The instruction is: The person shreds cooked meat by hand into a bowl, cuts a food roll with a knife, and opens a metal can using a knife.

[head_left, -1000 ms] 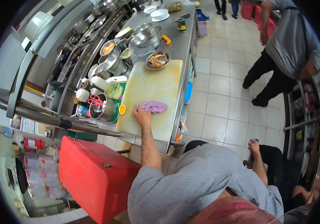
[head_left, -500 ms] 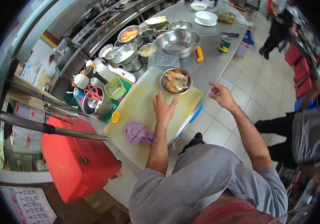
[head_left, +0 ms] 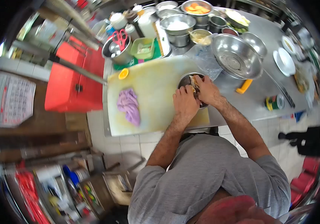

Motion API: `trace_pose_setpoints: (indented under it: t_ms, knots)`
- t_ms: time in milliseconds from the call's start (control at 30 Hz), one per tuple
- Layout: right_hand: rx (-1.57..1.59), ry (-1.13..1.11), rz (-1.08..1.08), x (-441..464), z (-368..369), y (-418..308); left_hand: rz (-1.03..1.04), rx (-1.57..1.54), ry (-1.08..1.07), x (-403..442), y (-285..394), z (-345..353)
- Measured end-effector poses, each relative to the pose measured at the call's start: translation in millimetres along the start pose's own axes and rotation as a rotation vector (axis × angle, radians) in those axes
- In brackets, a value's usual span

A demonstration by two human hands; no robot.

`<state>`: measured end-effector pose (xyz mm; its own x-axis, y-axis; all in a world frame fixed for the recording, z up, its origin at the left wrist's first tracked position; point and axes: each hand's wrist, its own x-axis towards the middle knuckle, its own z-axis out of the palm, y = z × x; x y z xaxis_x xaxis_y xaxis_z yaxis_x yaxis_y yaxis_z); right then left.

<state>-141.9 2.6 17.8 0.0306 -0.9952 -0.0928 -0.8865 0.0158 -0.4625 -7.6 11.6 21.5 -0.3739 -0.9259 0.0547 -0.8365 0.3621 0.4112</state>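
Note:
A small metal bowl (head_left: 181, 81) stands on the cutting board (head_left: 156, 100) near its right end. Browned food that looks like cooked chicken (head_left: 192, 80) lies in it, mostly hidden under my fingers. My left hand (head_left: 186, 100) reaches over the bowl's near side, its fingers curled onto the chicken. From the right, my right hand (head_left: 209, 91) grips the same food with bent fingers, close beside the left. A crumpled purple cloth (head_left: 128, 106) and an orange half (head_left: 123, 74) rest on the board's left part.
Behind the board lie a clear plastic bag (head_left: 206, 61) and a large metal strainer (head_left: 236, 56). A yellow handle (head_left: 244, 86) and a can (head_left: 274, 102) are to the right. Red scissors (head_left: 120, 39) stand in a metal pot (head_left: 124, 58) at the back left.
Both hands have moved into the bowl and closed on the chicken; before, they were apart with nothing in them. The camera view has turned, so the counter appears rotated.

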Motion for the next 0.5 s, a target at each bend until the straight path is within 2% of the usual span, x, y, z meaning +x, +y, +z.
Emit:
trace_pose_setpoints:
  t_ms: [133,200,233,300,367,400,467,500]
  knots:
    - [-0.035,-0.187,-0.078,6.2,-20.5,4.6,-0.170,0.034,0.145,-0.5,21.5,23.0]
    - [0.036,-0.225,-0.170,12.1,-19.5,16.4,-0.309,0.009,0.060,-1.5,36.1,16.9]
    - [0.035,-0.250,-0.227,15.4,-14.0,23.1,-0.364,0.019,0.088,-1.4,39.0,19.6]
    - [0.164,-0.144,-0.364,20.4,-0.2,34.3,-0.426,-0.051,0.161,1.2,42.1,27.5]
    - [0.301,-0.067,-0.377,30.4,13.2,43.5,-0.549,-0.081,0.214,8.3,47.1,29.0]
    - [0.337,-0.088,-0.384,36.2,15.6,49.1,-0.554,-0.084,0.333,8.9,46.3,33.1]
    - [0.370,-0.110,-0.428,51.0,20.3,57.0,-0.629,-0.155,0.394,9.9,46.4,30.2]
    - [0.459,-0.103,-0.382,59.1,28.4,60.6,-0.670,-0.230,0.423,10.2,45.1,28.0]
